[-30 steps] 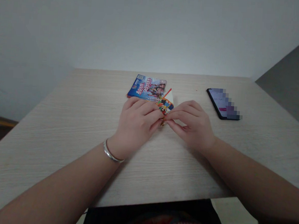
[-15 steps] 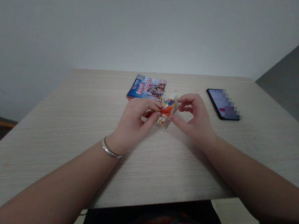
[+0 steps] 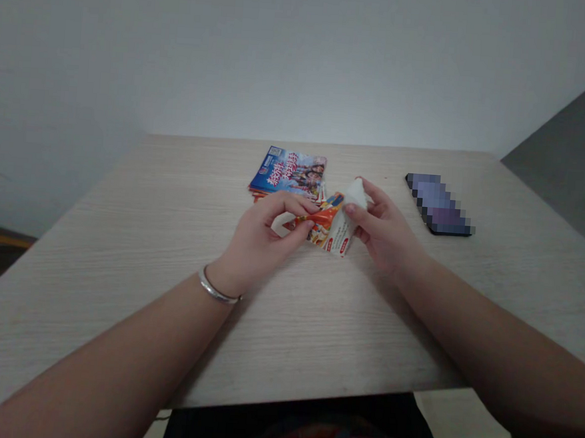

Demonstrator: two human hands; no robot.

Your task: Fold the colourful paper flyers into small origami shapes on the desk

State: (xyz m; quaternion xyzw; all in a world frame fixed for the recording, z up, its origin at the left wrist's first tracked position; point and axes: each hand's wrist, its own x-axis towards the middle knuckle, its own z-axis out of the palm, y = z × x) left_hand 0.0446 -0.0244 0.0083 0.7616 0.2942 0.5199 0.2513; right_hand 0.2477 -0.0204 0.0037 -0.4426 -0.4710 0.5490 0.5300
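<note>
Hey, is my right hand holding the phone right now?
No, your right hand is pinching the printed paper, while the phone lies apart from it on the table.

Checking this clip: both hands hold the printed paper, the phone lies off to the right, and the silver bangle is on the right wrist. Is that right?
Not quite: the silver bangle is on the left wrist, as the head view shows. The left hand and right hand do hold the printed paper, and the phone lies off to the right.
</note>
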